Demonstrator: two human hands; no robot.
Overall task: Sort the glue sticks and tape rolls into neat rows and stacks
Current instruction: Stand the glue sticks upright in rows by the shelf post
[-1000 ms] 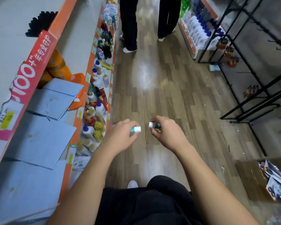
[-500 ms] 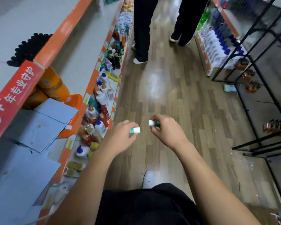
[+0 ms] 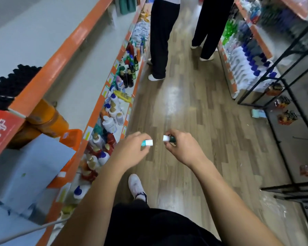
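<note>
A wood-plank floor runs along the right side of a long orange-edged shelf crowded with bottles. Across the aisle from the shelf stands a black wire rack. Farther along the shelf, a person in dark trousers and a second person stand on the floor. Just off the shelf's near end, your left grip is curled around a teal-and-white glue stick. Your right grip, farther from the shelf, pinches a white-tipped dark green glue stick. The sticks point at each other, close but apart.
</note>
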